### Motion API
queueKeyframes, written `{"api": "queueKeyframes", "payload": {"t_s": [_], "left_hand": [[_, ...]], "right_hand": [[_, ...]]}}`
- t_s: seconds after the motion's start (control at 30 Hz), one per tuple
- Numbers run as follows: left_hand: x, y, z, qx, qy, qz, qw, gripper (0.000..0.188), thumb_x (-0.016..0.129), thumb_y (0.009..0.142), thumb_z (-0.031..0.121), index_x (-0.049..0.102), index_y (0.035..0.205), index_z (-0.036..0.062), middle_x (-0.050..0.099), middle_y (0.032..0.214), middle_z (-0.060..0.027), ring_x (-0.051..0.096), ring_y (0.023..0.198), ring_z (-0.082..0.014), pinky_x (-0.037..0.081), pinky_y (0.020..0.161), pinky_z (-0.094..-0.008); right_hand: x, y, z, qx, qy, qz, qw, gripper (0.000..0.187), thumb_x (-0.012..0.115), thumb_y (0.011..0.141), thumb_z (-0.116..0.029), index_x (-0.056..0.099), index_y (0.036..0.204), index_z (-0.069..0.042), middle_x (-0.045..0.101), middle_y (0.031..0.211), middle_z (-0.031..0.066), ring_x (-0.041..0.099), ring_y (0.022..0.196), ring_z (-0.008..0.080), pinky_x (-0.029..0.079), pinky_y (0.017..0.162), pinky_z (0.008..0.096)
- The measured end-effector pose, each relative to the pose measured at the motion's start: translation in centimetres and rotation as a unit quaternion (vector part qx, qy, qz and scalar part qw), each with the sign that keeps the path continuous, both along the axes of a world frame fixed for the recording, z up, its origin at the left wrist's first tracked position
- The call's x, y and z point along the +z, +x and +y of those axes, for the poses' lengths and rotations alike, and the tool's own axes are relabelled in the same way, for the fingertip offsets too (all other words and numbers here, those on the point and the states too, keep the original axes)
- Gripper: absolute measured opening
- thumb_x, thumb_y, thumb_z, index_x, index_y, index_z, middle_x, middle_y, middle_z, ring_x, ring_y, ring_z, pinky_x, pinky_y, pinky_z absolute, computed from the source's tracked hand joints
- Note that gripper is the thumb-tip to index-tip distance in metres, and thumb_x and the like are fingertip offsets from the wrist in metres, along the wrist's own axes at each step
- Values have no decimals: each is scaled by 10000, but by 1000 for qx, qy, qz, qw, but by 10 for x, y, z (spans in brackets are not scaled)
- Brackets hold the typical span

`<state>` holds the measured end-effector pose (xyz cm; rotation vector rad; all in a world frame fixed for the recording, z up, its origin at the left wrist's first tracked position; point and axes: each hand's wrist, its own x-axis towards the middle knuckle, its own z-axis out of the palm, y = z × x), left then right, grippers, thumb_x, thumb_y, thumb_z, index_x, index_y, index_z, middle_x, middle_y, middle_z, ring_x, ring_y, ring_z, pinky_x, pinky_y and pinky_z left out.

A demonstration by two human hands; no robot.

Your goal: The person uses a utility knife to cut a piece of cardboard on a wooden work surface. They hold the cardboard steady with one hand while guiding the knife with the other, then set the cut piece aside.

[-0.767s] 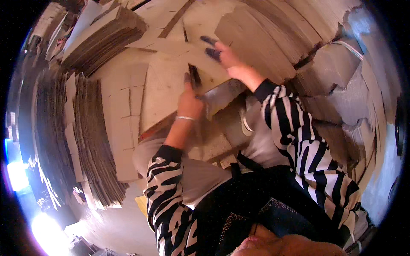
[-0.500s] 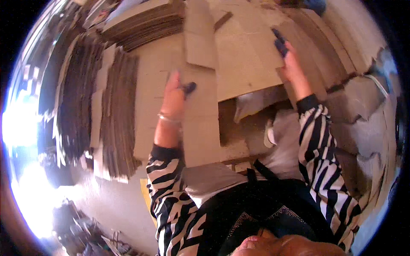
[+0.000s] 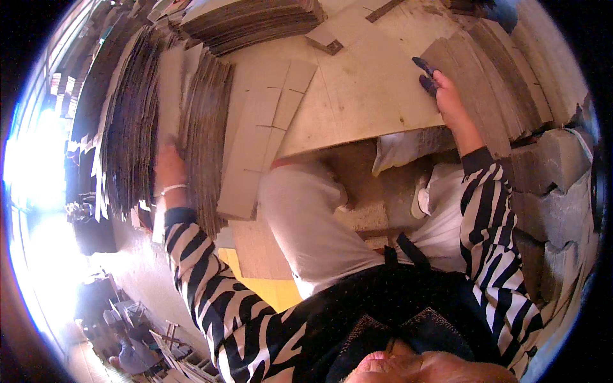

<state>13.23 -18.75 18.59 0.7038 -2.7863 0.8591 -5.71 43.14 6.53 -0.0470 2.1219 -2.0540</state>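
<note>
My left hand (image 3: 171, 165) is at the near end of a pale cardboard strip (image 3: 170, 89) among the upright cardboard stacks on the left. Its fingers are blurred and partly hidden, so whether they grip the strip is unclear. My right hand (image 3: 446, 94), with dark coverings on thumb and finger, is over the table beside the right-hand cardboard stack (image 3: 469, 83). Its thumb and finger are apart with nothing between them. Slotted cardboard pieces (image 3: 262, 127) lie at a slant on the pale tabletop (image 3: 357, 96), beside the left stack (image 3: 207, 121).
A thick cardboard stack (image 3: 255, 25) stands at the far left of the table. A small cardboard piece (image 3: 335, 35) lies at the far middle. Grey block-like objects (image 3: 559, 159) are at the right. Below the table edge are my legs and a pale sack (image 3: 402, 147).
My left hand has moved left, from over the cardboard in the middle to the left stacks. More bare tabletop shows in the middle. My right hand stays near the right stack.
</note>
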Motion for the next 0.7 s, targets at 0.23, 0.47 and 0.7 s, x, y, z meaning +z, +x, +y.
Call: {"api": "queueKeyframes", "payload": {"t_s": [0.23, 0.47, 0.7], "left_hand": [[2, -12, -70, -31, 242, -68, 967, 537, 529, 806, 145, 477, 1335, 63, 574, 1205, -216, 549, 1116, -392, 463, 924, -458], [-59, -93, 116, -305, 201, 166, 916, 447, 576, 735, 201, 599, 1141, 17, 566, 1219, -168, 538, 1135, -352, 447, 933, -437], [-157, -146, 191, 3, 111, 61, 992, 397, 635, 762, 266, 628, 1114, 83, 582, 1178, -74, 570, 1096, -248, 458, 865, -455]], "right_hand": [[11, 7, 2, 26, 422, 244, 873, 177, 583, 870, -167, 578, 1009, -59, 656, 846, 147, 636, 805, 335, 462, 660, 432], [29, 29, -19, 119, 575, 203, 783, 298, 587, 770, -57, 557, 1065, -79, 646, 910, 196, 610, 885, 407, 481, 743, 489], [32, 35, -18, 137, 562, 204, 789, 319, 588, 763, -43, 574, 1079, -86, 646, 877, 179, 618, 854, 390, 474, 701, 494]]}}
